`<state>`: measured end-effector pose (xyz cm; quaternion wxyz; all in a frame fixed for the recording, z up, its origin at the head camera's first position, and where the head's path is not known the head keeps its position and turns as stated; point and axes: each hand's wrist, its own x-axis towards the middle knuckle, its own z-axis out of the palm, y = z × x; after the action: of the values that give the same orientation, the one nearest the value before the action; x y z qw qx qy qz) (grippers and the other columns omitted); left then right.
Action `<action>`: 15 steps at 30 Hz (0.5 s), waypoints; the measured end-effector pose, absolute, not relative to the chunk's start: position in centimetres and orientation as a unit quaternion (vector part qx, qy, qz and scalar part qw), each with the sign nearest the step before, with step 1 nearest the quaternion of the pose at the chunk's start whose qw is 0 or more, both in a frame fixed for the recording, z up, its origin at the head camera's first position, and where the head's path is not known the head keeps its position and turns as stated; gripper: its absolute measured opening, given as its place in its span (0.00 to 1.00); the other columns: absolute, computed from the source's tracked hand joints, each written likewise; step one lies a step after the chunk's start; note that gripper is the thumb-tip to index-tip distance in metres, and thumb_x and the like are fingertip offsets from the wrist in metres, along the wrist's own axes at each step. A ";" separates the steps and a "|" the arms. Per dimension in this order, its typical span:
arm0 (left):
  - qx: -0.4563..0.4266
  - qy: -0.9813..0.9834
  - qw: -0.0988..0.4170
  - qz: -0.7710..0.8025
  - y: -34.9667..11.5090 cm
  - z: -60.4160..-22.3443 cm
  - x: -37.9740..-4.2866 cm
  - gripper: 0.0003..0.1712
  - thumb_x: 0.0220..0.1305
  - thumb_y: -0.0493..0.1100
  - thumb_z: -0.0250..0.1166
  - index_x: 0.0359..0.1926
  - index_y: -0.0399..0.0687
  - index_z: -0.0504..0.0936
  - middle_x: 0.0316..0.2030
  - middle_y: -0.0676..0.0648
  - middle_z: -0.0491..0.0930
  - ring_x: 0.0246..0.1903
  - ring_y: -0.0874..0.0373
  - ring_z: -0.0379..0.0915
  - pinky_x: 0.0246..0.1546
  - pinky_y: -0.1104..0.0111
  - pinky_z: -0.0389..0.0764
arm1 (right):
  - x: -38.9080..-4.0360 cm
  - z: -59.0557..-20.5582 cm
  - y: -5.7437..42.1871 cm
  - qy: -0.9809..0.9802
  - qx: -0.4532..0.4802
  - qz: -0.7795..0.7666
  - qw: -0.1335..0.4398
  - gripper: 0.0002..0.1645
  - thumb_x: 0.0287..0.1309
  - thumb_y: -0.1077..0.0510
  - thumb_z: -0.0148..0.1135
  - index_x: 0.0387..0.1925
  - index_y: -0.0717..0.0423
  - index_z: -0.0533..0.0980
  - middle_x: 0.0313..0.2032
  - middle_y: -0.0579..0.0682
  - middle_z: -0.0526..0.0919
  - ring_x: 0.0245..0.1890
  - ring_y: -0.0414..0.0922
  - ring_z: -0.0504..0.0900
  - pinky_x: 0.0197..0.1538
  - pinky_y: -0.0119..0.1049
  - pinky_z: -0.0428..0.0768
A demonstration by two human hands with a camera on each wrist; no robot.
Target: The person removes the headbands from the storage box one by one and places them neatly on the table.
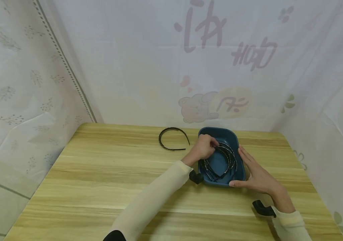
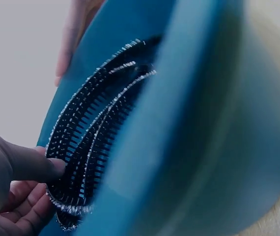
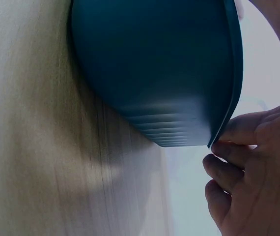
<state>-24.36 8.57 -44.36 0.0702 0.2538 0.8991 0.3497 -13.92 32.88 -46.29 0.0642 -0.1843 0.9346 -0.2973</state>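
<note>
A blue plastic basin (image 1: 240, 169) sits toward the back right of the table, with several black headbands (image 1: 227, 152) nested inside. In the left wrist view, the headbands (image 2: 88, 132) show comb teeth and silvery sparkling edges. My left hand (image 1: 203, 147) reaches over the basin's left side and pinches a headband between thumb and fingers. On the opposite side, my right hand (image 1: 257, 177) rests against the basin's rim, fingers stretched along the right edge and thumb at the near corner. The right wrist view has its fingertips (image 3: 223, 169) right at the rim.
Left of the basin, a separate black toothed headband (image 1: 160, 140) lies on the wooden table (image 1: 99, 174). A printed white cloth (image 1: 141, 67) hangs behind the table's back edge and at both sides. Black wrist mounts (image 1: 263, 209) stick out near both cuffs.
</note>
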 end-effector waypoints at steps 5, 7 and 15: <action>0.259 0.877 0.071 0.398 8.0 -44.6 -24.3 0.13 0.68 0.32 0.64 0.49 0.45 0.90 0.43 0.46 0.90 0.40 0.60 0.84 0.38 0.77 0.81 | -13.8 -46.3 32.8 0.934 -0.186 -0.299 0.065 0.79 0.47 0.37 0.81 0.83 0.55 0.38 0.83 0.55 0.36 0.81 0.67 0.42 0.68 0.77 0.58; 0.258 0.870 0.076 0.414 7.8 -44.5 -24.3 0.12 0.68 0.33 0.65 0.48 0.44 0.91 0.41 0.47 0.90 0.37 0.61 0.84 0.35 0.77 0.81 | -13.8 -46.3 32.8 0.934 -0.187 -0.299 0.065 0.79 0.46 0.37 0.81 0.83 0.55 0.38 0.83 0.55 0.35 0.81 0.67 0.42 0.68 0.77 0.58; 0.255 0.853 0.081 0.449 7.2 -44.3 -24.2 0.10 0.69 0.34 0.66 0.48 0.43 0.91 0.41 0.46 0.90 0.34 0.63 0.83 0.31 0.77 0.78 | -13.9 -46.3 32.8 0.934 -0.189 -0.298 0.060 0.79 0.46 0.38 0.81 0.83 0.55 0.38 0.83 0.56 0.36 0.81 0.67 0.42 0.68 0.77 0.58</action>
<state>-24.21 7.23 -44.34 0.0810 0.2545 0.8526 0.4492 -13.85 32.85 -46.26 0.0599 -0.1891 0.9339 -0.2976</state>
